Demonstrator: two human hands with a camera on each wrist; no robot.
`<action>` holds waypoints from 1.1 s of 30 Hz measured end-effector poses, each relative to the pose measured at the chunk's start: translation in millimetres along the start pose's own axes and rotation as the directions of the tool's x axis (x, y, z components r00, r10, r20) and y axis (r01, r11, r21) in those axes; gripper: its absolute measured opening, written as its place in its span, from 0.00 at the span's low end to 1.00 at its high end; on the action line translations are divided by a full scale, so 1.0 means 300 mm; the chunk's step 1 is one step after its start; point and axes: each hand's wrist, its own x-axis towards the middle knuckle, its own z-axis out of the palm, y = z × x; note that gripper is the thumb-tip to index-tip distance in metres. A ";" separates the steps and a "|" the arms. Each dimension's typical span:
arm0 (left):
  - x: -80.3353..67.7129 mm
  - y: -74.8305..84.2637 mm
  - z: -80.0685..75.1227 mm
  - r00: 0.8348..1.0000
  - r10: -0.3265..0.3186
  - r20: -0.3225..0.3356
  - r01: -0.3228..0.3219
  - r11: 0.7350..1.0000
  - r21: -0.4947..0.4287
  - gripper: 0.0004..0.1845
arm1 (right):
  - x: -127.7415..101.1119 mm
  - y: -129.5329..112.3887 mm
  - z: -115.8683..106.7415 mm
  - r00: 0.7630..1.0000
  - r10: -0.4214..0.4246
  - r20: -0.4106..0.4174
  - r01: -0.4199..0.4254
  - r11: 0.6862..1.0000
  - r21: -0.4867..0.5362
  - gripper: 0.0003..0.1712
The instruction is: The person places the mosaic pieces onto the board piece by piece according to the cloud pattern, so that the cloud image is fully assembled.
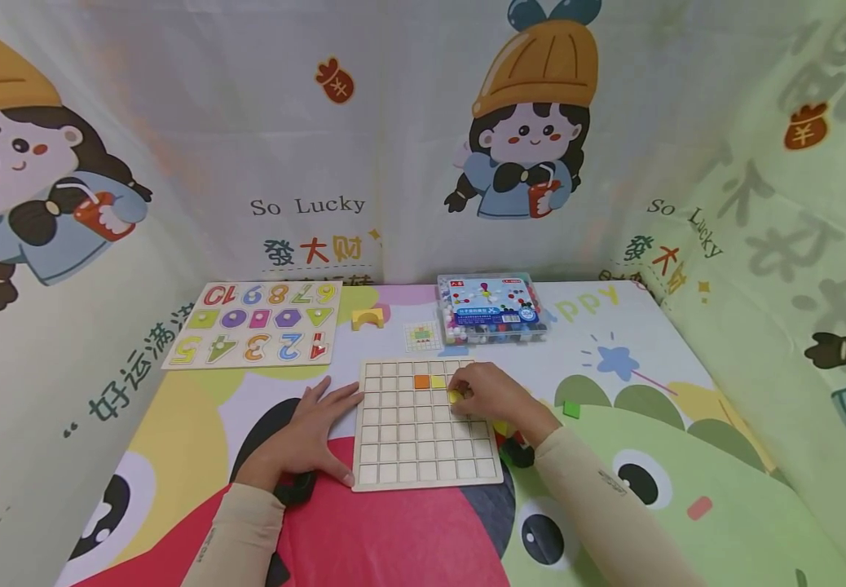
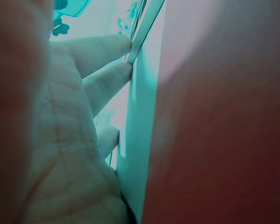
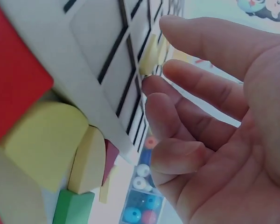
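Observation:
A pale wooden grid board (image 1: 406, 451) lies in the middle of the table, with an orange tile (image 1: 421, 381) and a yellow tile (image 1: 438, 381) side by side in one row. My right hand (image 1: 492, 393) reaches over the board's upper right with curled fingers. Its thumb and fingertips are around another yellow tile (image 1: 456, 397), just below and right of the first; the right wrist view shows that yellow tile (image 3: 149, 57) at the grid. With fingers spread, my left hand (image 1: 313, 432) rests along the board's left edge, fingertips (image 2: 123, 44) touching its side and thumb by the lower corner.
Behind lie a number-and-shape puzzle board (image 1: 247, 326), a yellow arch block (image 1: 367, 318), a small pattern card (image 1: 423, 336) and a clear bead box (image 1: 495, 310). Several coloured blocks (image 3: 46, 140) sit beside the board's right edge, partly under my right wrist. A green tile (image 1: 572, 409) lies farther right.

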 end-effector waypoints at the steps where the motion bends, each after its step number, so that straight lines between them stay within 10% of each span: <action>1: 0.000 -0.001 0.001 1.000 0.000 -0.001 0.000 1.000 -0.002 0.69 | -0.009 0.000 -0.004 1.000 -0.004 -0.011 0.004 1.000 0.010 0.16; 11: -0.001 -0.003 0.005 1.000 0.005 0.003 -0.005 1.000 -0.003 0.69 | -0.158 0.079 -0.030 0.979 -0.048 -0.197 0.083 0.982 0.172 0.12; 20: 0.001 -0.007 0.002 1.000 -0.004 0.005 0.003 1.000 0.006 0.70 | -0.273 0.182 -0.045 0.952 -0.016 -0.304 0.097 0.962 0.255 0.30; 29: 0.004 -0.013 0.004 1.000 -0.004 0.002 0.004 1.000 -0.004 0.69 | -0.342 0.253 -0.065 0.887 -0.010 -0.462 0.084 0.986 0.142 0.26; 33: 0.008 -0.013 0.001 1.000 -0.005 0.006 0.005 1.000 -0.002 0.70 | -0.368 0.287 -0.086 0.899 0.009 -0.437 0.032 0.996 0.085 0.19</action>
